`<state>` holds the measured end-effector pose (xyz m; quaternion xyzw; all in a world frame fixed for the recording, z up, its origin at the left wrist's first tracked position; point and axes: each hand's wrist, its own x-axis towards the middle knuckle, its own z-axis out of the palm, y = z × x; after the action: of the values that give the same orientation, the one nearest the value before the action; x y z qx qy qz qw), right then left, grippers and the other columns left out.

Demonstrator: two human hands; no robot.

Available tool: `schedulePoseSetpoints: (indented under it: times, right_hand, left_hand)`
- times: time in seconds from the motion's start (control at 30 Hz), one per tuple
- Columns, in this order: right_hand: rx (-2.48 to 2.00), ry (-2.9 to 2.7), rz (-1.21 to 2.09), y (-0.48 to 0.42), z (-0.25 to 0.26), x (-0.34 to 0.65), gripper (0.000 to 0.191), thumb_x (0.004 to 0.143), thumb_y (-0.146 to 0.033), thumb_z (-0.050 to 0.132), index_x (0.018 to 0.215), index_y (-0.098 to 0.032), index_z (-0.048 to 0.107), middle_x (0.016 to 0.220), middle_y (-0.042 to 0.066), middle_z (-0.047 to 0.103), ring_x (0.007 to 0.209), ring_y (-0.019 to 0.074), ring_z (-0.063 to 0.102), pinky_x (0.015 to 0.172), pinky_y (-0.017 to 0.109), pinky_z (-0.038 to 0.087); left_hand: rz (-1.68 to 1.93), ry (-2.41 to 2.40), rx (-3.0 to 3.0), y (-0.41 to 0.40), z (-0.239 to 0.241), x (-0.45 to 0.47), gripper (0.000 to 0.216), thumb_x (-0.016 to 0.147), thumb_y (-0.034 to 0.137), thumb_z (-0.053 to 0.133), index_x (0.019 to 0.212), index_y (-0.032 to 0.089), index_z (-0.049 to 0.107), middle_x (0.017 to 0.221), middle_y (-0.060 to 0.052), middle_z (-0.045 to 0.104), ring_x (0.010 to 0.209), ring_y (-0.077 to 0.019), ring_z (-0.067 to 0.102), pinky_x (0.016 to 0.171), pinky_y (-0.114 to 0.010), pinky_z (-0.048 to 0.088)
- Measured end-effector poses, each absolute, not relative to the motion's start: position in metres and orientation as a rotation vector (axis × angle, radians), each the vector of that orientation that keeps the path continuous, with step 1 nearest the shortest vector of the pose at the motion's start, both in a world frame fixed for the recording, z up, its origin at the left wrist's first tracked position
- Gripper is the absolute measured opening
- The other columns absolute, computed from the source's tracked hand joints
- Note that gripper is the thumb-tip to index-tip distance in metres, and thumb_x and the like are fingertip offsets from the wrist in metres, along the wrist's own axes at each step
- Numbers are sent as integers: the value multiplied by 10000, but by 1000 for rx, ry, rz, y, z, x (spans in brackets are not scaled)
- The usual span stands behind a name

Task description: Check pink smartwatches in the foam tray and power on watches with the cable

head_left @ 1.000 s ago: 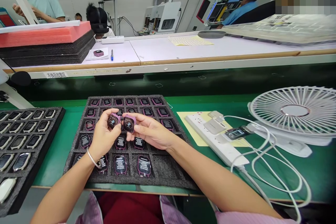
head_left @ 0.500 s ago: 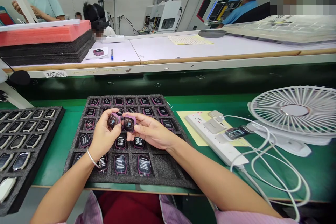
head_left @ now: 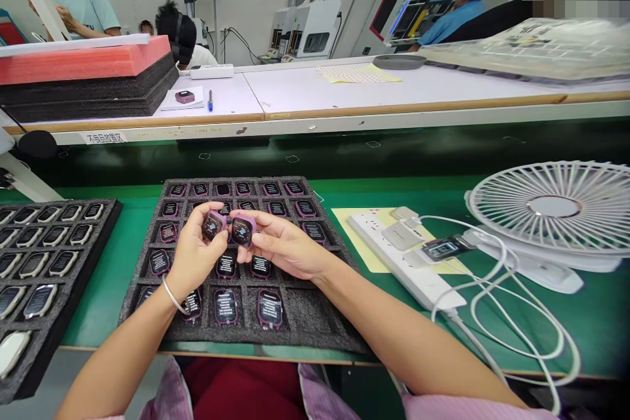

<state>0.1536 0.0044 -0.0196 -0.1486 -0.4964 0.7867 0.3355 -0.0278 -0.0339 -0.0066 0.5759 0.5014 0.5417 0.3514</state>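
Both watches are up for a side-by-side check over the foam tray [head_left: 315,325] — left hand [head_left: 194,259] pinching one purple smartwatch body [head_left: 213,225], right hand [head_left: 283,246] gripping the other [head_left: 242,231] — and the next move likely calls for seating each squarely into an open pocket.

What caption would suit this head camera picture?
Left hand and right hand each hold a purple watch body above a foam tray.
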Motion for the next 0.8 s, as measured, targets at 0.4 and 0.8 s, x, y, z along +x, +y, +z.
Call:
schedulePoseSetpoints:
  times: [0.4,0.8]
  right_hand:
    - [-426,-1255,2060,6,-19,153,550,818,-324,772,1306,-185,561,847,29,725,776,155,706,735,284,511]
    - [-615,-1041,1979,16,-18,152,308,812,-262,717,1098,-207,617,964,54,712,629,111,592,631,282,461]
  left_hand:
    - [1426,1276,1423,-33,-9,-30,395,757,200,637,1145,199,563,1033,-26,610,914,-146,570,857,-283,461]
    - [1368,1091,982,-33,-4,-29,451,799,331,620,1221,195,541,923,-7,634,644,-153,712,655,-314,588]
